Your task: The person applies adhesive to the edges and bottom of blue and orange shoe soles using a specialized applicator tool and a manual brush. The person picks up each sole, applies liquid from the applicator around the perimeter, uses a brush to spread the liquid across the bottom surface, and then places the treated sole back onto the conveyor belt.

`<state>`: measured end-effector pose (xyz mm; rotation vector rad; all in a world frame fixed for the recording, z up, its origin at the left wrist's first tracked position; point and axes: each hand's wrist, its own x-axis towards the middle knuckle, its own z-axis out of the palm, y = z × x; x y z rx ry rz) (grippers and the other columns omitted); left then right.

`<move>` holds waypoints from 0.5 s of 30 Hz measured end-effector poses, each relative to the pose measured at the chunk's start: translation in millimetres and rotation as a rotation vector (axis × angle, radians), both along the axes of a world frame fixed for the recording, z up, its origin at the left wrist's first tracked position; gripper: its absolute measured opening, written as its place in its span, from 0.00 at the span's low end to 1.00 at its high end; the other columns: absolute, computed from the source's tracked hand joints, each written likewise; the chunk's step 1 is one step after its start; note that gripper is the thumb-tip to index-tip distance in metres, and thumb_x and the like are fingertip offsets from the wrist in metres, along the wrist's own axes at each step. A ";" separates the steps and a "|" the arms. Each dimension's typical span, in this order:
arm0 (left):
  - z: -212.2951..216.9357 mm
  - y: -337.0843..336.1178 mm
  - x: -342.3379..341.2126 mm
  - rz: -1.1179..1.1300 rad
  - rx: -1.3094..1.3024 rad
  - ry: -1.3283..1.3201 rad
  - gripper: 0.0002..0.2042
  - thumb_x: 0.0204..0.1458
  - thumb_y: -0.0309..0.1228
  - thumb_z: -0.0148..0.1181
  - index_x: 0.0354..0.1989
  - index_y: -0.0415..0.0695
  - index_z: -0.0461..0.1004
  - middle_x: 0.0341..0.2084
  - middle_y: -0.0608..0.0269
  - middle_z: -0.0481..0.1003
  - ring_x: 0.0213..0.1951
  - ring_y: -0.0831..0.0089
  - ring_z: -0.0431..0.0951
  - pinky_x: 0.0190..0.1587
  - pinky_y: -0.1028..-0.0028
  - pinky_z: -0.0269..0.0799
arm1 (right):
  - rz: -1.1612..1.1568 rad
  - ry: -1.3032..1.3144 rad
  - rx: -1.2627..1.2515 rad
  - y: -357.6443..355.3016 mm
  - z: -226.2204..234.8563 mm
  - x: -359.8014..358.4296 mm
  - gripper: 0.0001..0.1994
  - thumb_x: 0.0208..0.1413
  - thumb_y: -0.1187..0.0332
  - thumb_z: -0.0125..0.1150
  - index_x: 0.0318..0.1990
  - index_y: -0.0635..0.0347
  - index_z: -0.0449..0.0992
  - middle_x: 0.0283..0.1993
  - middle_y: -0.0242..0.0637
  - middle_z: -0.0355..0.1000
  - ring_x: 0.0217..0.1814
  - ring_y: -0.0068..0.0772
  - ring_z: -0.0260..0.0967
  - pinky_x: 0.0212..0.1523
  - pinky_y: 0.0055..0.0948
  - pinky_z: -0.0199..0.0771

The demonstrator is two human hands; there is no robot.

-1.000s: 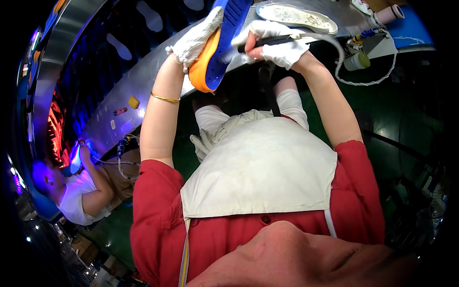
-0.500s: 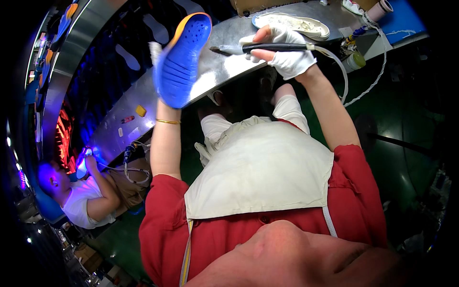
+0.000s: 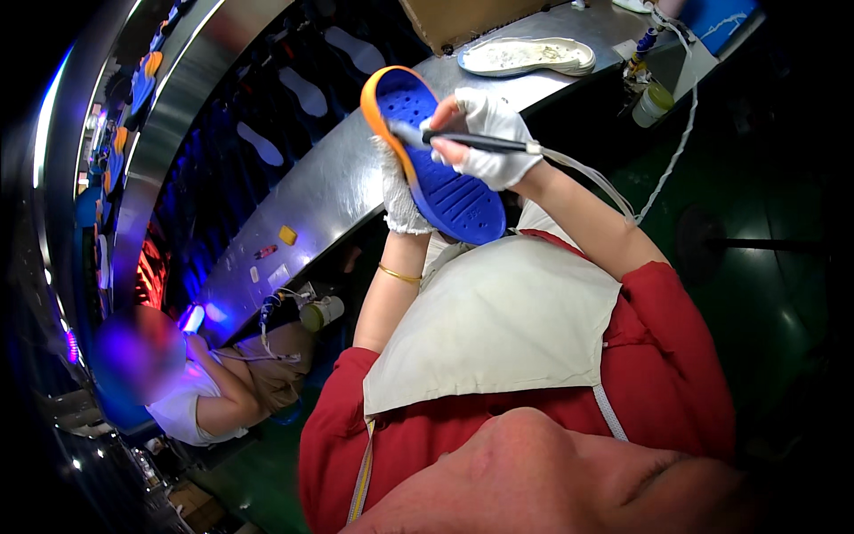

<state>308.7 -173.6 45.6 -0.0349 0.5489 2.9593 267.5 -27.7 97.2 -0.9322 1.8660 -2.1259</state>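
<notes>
My left hand (image 3: 402, 198), in a white knit glove, is closed round the left side of a shoe sole (image 3: 461, 203). The sole is blue inside with an orange rim at its toe end, and it is tilted with the hollow face toward me. Dotted holes mark one end and slots the other. In my right hand (image 3: 495, 135), gloved in white with thumb and fingertip bare, is a black-handled brush (image 3: 476, 141). Its pale bristles lie over the inner edge of the sole near the orange rim; firm contact cannot be made out. A clear tube (image 3: 587, 175) trails from the handle.
A white sole (image 3: 525, 55) lies on the metal bench (image 3: 342, 187) by a cardboard box (image 3: 471, 20). A jar (image 3: 652, 105) hangs at the bench's right end. More soles stand on the racks to the left, where a co-worker (image 3: 209, 392) sits. A yellow block (image 3: 287, 235) lies on the bench.
The sole has come right and nearer my body, turning so its toe end points up-left. My right hand has moved left and down, bringing the brush over the sole.
</notes>
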 end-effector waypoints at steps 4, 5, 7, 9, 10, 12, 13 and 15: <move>-20.8 -13.9 -12.3 -0.038 0.441 0.081 0.30 0.52 0.56 0.47 0.56 0.45 0.60 0.50 0.56 0.68 0.49 0.63 0.70 0.52 0.63 0.69 | 0.001 -0.178 -0.258 2.7 3.5 -1.7 0.07 0.48 0.76 0.59 0.34 0.62 0.68 0.26 0.33 0.71 0.26 0.18 0.68 0.30 0.18 0.71; -5.2 -9.7 -8.0 -0.087 0.278 0.118 0.29 0.54 0.54 0.46 0.55 0.45 0.61 0.50 0.57 0.68 0.50 0.63 0.70 0.53 0.63 0.68 | -0.058 -0.039 -0.209 1.2 -2.8 -10.7 0.06 0.48 0.76 0.58 0.34 0.62 0.69 0.26 0.31 0.70 0.26 0.17 0.68 0.29 0.18 0.71; 0.0 -8.0 -9.2 -0.081 0.084 0.150 0.27 0.55 0.53 0.45 0.56 0.45 0.62 0.50 0.57 0.69 0.50 0.63 0.70 0.53 0.64 0.67 | -0.127 0.160 -0.178 -6.1 -11.7 -10.5 0.08 0.45 0.78 0.60 0.34 0.62 0.70 0.27 0.33 0.70 0.25 0.20 0.68 0.28 0.20 0.70; -6.0 -8.7 -14.5 0.013 -0.013 0.085 0.30 0.54 0.56 0.45 0.56 0.45 0.61 0.49 0.57 0.69 0.48 0.63 0.71 0.53 0.64 0.68 | -0.110 0.282 0.000 -3.7 -7.2 -0.3 0.11 0.41 0.79 0.63 0.34 0.61 0.71 0.28 0.34 0.69 0.26 0.21 0.68 0.29 0.22 0.70; -8.1 -10.8 -15.9 0.044 -0.090 0.060 0.31 0.53 0.57 0.45 0.57 0.45 0.61 0.49 0.57 0.69 0.49 0.63 0.70 0.53 0.64 0.68 | -0.175 0.461 0.082 -4.2 -3.0 4.0 0.10 0.41 0.79 0.61 0.34 0.61 0.71 0.27 0.33 0.69 0.26 0.20 0.67 0.29 0.21 0.69; 1.8 -11.0 -12.4 0.128 -0.118 0.057 0.31 0.52 0.58 0.45 0.57 0.46 0.61 0.50 0.56 0.69 0.49 0.62 0.70 0.53 0.64 0.68 | 0.083 -0.029 -0.095 -1.9 -8.1 6.7 0.09 0.42 0.78 0.60 0.33 0.61 0.71 0.25 0.32 0.69 0.26 0.19 0.66 0.29 0.21 0.69; 6.2 -12.3 -13.6 0.148 -0.132 0.064 0.31 0.52 0.58 0.45 0.57 0.46 0.61 0.50 0.56 0.69 0.49 0.62 0.70 0.53 0.64 0.68 | -0.011 -0.024 -0.047 -4.1 -12.5 2.8 0.08 0.43 0.78 0.59 0.33 0.61 0.72 0.23 0.31 0.69 0.26 0.18 0.66 0.28 0.21 0.68; 3.7 -14.1 -17.6 0.185 -0.135 0.005 0.32 0.52 0.58 0.45 0.57 0.46 0.61 0.49 0.57 0.69 0.49 0.62 0.71 0.53 0.63 0.68 | -0.096 0.230 -0.025 -4.3 -17.2 1.4 0.09 0.42 0.77 0.59 0.34 0.60 0.72 0.27 0.33 0.70 0.28 0.24 0.67 0.31 0.23 0.69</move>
